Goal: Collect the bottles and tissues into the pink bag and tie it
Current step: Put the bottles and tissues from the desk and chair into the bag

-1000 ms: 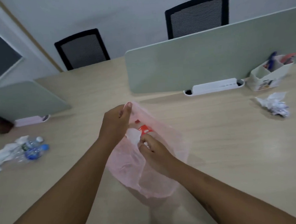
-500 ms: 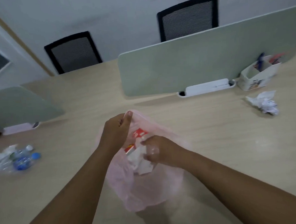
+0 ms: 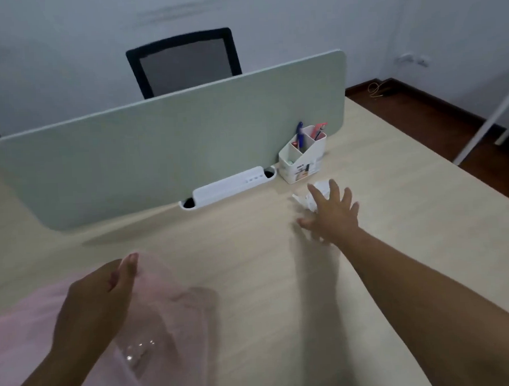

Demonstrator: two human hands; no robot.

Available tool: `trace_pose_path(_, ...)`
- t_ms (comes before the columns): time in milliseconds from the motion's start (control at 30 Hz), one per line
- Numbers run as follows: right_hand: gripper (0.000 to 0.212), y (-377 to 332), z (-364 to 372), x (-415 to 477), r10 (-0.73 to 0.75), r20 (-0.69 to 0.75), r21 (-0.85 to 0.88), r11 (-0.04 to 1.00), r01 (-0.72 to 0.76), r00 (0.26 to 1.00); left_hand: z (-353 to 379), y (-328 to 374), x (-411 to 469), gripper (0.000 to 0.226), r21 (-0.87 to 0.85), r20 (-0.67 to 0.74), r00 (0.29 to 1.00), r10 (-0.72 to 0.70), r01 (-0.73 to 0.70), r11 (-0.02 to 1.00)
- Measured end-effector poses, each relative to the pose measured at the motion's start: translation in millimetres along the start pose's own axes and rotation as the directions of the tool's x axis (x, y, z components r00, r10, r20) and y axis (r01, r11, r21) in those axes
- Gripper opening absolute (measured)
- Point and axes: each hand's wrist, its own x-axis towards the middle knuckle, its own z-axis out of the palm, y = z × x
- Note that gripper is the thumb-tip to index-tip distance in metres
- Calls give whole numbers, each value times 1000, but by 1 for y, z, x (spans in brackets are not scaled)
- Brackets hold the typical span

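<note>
The thin pink bag [image 3: 168, 309] lies on the wooden desk at the lower left, with something shiny and clear showing through it. My left hand [image 3: 97, 304] grips the bag's rim between thumb and fingers. My right hand [image 3: 331, 212] is stretched out to the right with fingers spread and holds nothing. It hovers just over a crumpled white tissue [image 3: 309, 197], partly covering it. The bottles on the left of the desk are out of view.
A pale green divider panel [image 3: 168, 150] stands across the desk, with a white cable box [image 3: 229, 186] at its foot. A white pen holder [image 3: 303, 156] sits just behind the tissue. A black mesh chair [image 3: 184, 60] is beyond. The desk's right edge [image 3: 452, 164] drops to a dark floor.
My right hand left the bag's mouth and reached right to the crumpled tissue. The view swung right, so the bottles on the left dropped out of sight. My left hand kept its hold.
</note>
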Motion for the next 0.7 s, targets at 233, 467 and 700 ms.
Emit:
trace_pose_path(233, 76, 12, 24, 61, -62, 88, -93, 993, 70, 994, 22, 0, 12, 47, -7, -33, 999, 39, -39, 999)
trace_pose_path(467, 24, 6, 77, 8, -265, -325, 6, 960, 282, 908, 23, 3, 15, 58, 29, 26, 998, 54, -54, 998)
trace_pose_path(700, 35, -111, 42, -104, -436, -86, 507, 755, 416, 896, -4, -3, 11, 53, -20, 4, 998, 60, -60, 998)
